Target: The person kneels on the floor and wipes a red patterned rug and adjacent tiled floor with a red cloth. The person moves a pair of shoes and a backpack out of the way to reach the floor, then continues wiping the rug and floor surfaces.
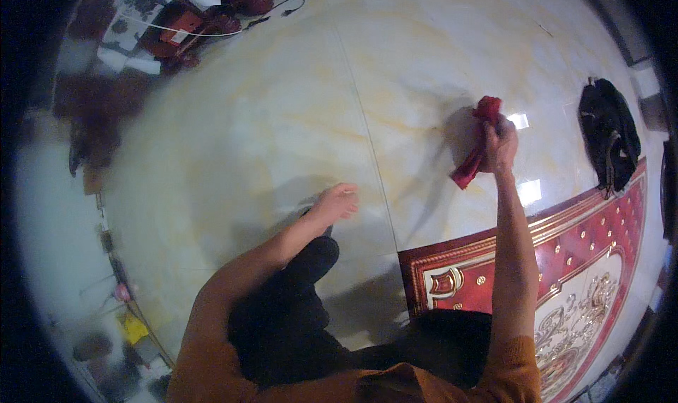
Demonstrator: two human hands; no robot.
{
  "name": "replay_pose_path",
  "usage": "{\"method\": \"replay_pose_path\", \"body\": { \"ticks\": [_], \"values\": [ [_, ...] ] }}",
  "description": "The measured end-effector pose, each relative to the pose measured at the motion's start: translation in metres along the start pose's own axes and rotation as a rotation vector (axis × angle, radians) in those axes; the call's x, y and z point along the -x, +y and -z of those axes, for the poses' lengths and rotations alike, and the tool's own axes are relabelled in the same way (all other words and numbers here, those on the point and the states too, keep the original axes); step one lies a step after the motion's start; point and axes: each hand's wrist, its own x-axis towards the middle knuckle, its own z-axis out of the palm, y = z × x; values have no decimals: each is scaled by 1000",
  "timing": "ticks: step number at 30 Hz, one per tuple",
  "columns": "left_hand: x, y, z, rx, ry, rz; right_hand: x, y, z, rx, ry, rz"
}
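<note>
My right hand (502, 144) grips a red cloth (466, 173), with one end sticking out above the fingers and the other hanging down to the left. The cloth is just over or on the glossy cream floor tiles (296, 122); the exact contact cannot be told. My left hand (339, 201) is above the floor near my dark-trousered knee (320, 252), its fingers loosely curled and nothing seen in them. Both arms reach forward from brown sleeves.
A red and gold patterned floor panel (567, 244) lies at right. Beyond it rests a black bag or garment (609, 133). At upper left, a white cable (212, 34) runs from dark red objects (183, 30) onto the floor. A yellow item (132, 328) sits among clutter along the left edge.
</note>
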Motion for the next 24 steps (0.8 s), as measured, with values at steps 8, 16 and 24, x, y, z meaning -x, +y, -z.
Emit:
{"method": "replay_pose_path", "body": {
  "ticks": [8, 16, 24],
  "values": [
    [-77, -32, 43, -50, 680, -217, 175, -134, -179, 438, -516, 744],
    [-52, -97, 68, -148, 491, -232, 101, -55, -153, 635, -402, 171],
    [-73, -13, 89, 681, -127, -198, 55, -137, -92, -500, -196, -101]
  ]
}}
